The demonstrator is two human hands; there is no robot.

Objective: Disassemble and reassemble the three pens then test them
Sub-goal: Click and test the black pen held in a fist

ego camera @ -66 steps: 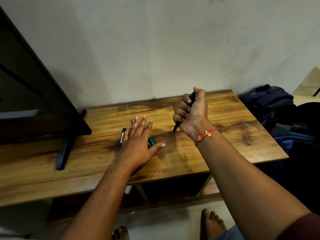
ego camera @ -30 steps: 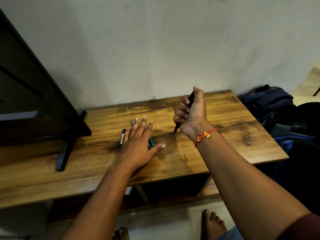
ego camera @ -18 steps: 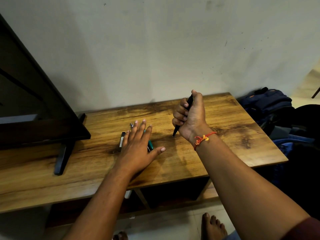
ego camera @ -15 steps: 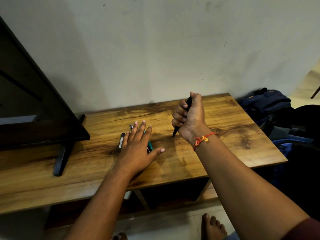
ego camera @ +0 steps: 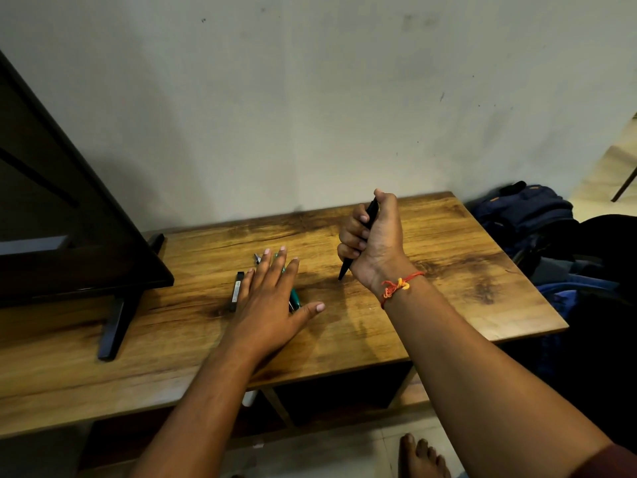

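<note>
Little has moved since the earlier frames: both hands keep their spots on the table, and the whole scene merely sits a touch lower in the frame. The right hand [ego camera: 377, 243], at centre right, has its grip closed in a fist round a black pen [ego camera: 371, 210], thumb on top. That pen stands steeply tilted, its tip pointing down at the wood; whether it touches cannot be told. A red and yellow thread band [ego camera: 396, 286] circles the wrist.

The left hand [ego camera: 272, 298], at centre, lies flat with fingers straight and thumb spread, its grip wide and holding nothing. It rests on a green pen [ego camera: 295, 298], which peeks out between thumb and forefinger. A dark pen [ego camera: 237, 291] lies just beside the little finger, and a small metal piece [ego camera: 257, 258] shows beyond the fingertips.

The table [ego camera: 448, 270] is streaked brown wood with a dark open shelf beneath. A black television [ego camera: 69, 219] on a slanted foot fills the left edge. Behind stands a plain grey wall [ego camera: 310, 115] with small marks. A blue backpack [ego camera: 527, 212] sits at the right, past the table's end. At the bottom, a bare foot [ego camera: 422, 457] rests on the pale tiled floor [ego camera: 344, 453].
</note>
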